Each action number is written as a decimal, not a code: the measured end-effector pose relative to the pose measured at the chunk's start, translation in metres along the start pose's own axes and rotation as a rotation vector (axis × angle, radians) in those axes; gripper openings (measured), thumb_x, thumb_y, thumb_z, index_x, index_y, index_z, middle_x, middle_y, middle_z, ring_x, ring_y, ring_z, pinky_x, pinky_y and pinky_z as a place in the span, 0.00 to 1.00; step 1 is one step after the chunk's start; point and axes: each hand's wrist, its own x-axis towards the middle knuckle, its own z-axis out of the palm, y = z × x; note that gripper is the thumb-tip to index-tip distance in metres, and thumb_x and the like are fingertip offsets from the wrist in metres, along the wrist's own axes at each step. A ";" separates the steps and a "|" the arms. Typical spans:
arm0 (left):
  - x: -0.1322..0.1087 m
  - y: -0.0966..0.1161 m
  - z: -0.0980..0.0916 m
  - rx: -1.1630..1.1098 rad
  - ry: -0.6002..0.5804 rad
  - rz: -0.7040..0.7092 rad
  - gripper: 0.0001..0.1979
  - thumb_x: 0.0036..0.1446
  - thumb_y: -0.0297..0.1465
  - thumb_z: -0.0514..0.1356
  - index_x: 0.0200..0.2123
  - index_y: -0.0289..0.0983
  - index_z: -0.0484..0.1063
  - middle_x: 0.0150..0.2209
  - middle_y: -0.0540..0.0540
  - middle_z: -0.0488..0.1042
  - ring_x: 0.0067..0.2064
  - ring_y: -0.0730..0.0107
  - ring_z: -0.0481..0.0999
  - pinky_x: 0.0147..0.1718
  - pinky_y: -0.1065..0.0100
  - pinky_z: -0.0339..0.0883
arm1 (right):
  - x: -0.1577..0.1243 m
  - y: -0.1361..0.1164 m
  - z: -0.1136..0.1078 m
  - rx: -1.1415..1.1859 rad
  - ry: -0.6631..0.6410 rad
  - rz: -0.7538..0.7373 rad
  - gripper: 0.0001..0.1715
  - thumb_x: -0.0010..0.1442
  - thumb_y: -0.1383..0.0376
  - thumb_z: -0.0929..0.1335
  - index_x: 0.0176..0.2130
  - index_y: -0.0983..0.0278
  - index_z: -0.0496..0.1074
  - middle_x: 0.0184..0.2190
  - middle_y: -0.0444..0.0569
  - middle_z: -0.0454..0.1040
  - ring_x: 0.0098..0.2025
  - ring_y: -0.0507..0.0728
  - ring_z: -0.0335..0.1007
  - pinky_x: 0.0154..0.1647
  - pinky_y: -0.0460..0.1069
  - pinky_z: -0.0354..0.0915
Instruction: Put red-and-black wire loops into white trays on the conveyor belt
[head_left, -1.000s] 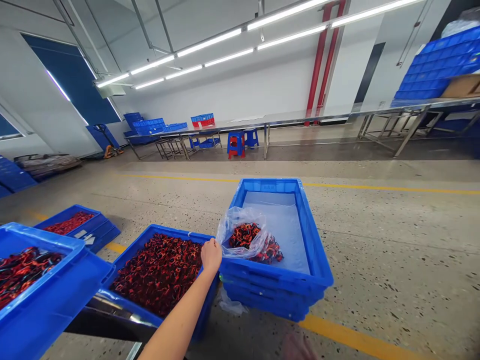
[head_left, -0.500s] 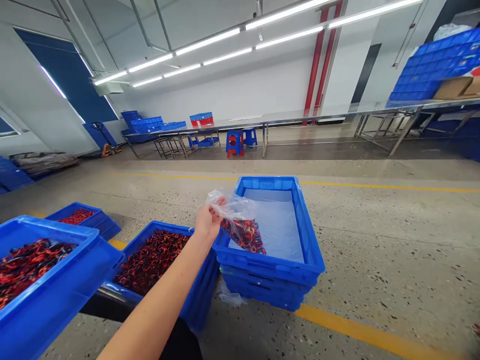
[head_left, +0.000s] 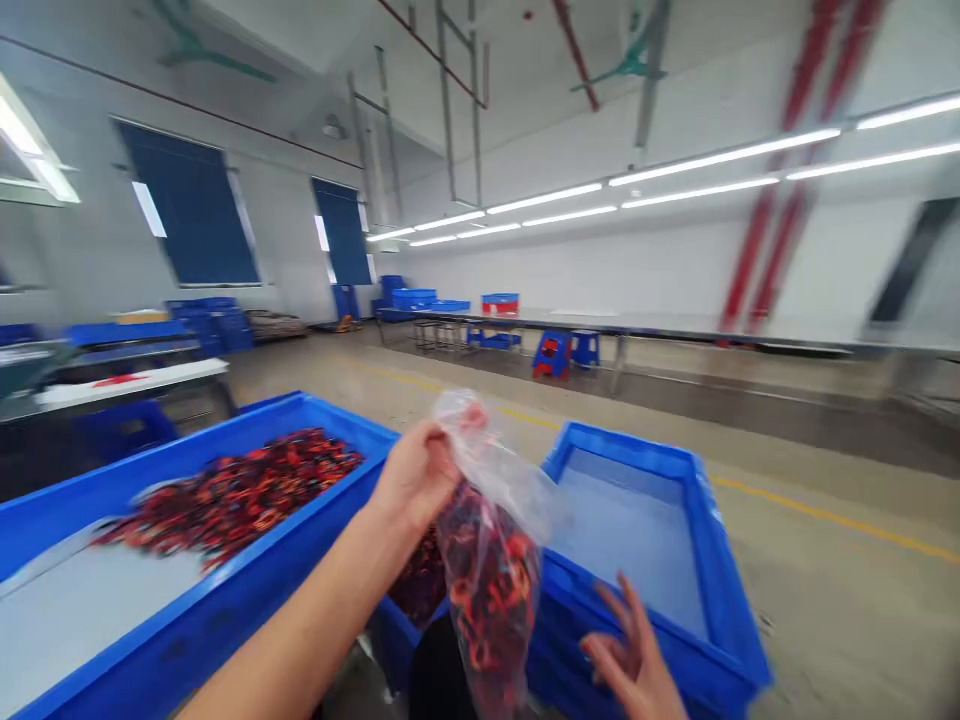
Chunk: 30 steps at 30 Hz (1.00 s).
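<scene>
factory hall [head_left: 600, 260] on my feed, long steel tables [head_left: 675, 325] far off. two blue crates sit close together: the left crate [head_left: 150, 640] heaped with red-and-black loops [head_left: 240, 490], the right crate [head_left: 720, 590] lined with plastic sheet. my left hand [head_left: 412, 475] pinches the neck of a clear bag [head_left: 487, 590] of loops, which hangs between the crates, apparently to keep its weight off the rims. my right hand [head_left: 630, 650] is spread open just beside it.

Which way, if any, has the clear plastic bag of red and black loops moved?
Yes: the clear bag came out of the blue plastic crate and hangs past its near rim from the left hand.
</scene>
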 end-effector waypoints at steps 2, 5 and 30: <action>-0.023 0.015 -0.008 -0.013 -0.001 -0.040 0.14 0.51 0.18 0.50 0.37 0.26 0.73 0.33 0.38 0.78 0.35 0.65 0.78 0.37 0.63 0.75 | 0.024 -0.052 0.031 -0.084 -0.149 -0.148 0.57 0.46 0.55 0.73 0.65 0.49 0.41 0.64 0.55 0.53 0.35 0.55 0.74 0.38 0.53 0.72; -0.049 0.047 -0.019 -0.027 0.004 -0.015 0.12 0.52 0.20 0.50 0.34 0.27 0.73 0.34 0.37 0.77 0.37 0.65 0.78 0.38 0.65 0.75 | 0.036 -0.120 0.079 -0.288 -0.565 -0.213 0.32 0.48 0.53 0.71 0.51 0.60 0.71 0.43 0.53 0.76 0.34 0.59 0.74 0.38 0.52 0.72; -0.181 0.386 -0.273 1.131 1.158 0.725 0.06 0.48 0.19 0.56 0.21 0.31 0.67 0.17 0.49 0.68 0.23 0.73 0.67 0.25 0.71 0.61 | -0.015 -0.226 0.540 -0.550 -0.999 -1.088 0.09 0.54 0.71 0.66 0.27 0.67 0.75 0.27 0.48 0.77 0.33 0.53 0.70 0.36 0.46 0.62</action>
